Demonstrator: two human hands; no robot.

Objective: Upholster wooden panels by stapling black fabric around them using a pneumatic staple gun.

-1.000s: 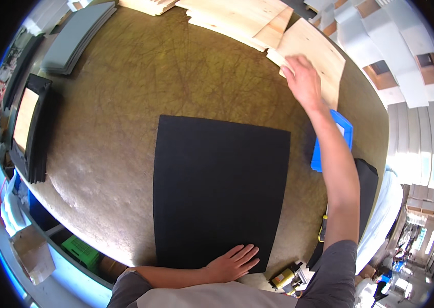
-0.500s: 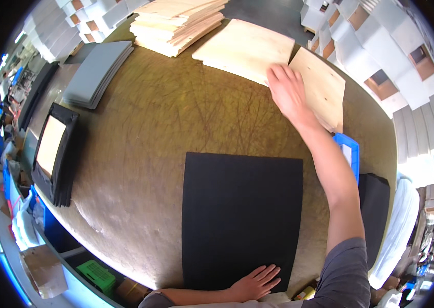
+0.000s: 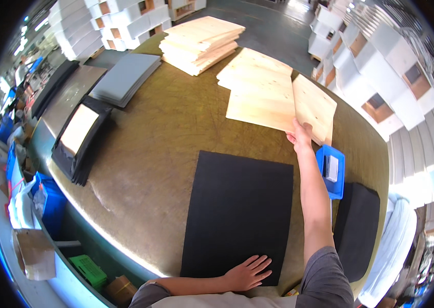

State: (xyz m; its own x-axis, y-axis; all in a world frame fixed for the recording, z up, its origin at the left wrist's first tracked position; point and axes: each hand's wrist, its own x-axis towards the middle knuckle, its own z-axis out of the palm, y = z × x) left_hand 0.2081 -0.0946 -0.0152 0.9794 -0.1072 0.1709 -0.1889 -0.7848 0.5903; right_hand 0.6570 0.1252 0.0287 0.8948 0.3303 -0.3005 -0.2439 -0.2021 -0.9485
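A black rectangular sheet [image 3: 237, 213] lies flat on the brown table before me. My left hand [image 3: 248, 273] rests on its near edge, fingers spread. My right arm reaches forward, and my right hand [image 3: 300, 134] grips the near right corner of a thin pale wooden board [image 3: 260, 105]. Behind that board, another wooden board [image 3: 258, 61] is partly covered by it. To the right of the hand lies a further wooden board [image 3: 317, 102], angled away. Just right of my forearm stands a blue tray [image 3: 336, 191] with a small pale box inside.
A stack of wooden boards [image 3: 201, 43] stands at the far edge, with grey sheets [image 3: 124, 77] left of it. At the left is a black-wrapped pile [image 3: 77, 134] with a pale top. Black folded material [image 3: 358, 231] lies at the right. White blocks [image 3: 381, 77] are piled beyond the table.
My right hand has closed on a wooden board and drawn it nearer, out over the one behind. My left hand stays on the black sheet. The whole view has shifted.
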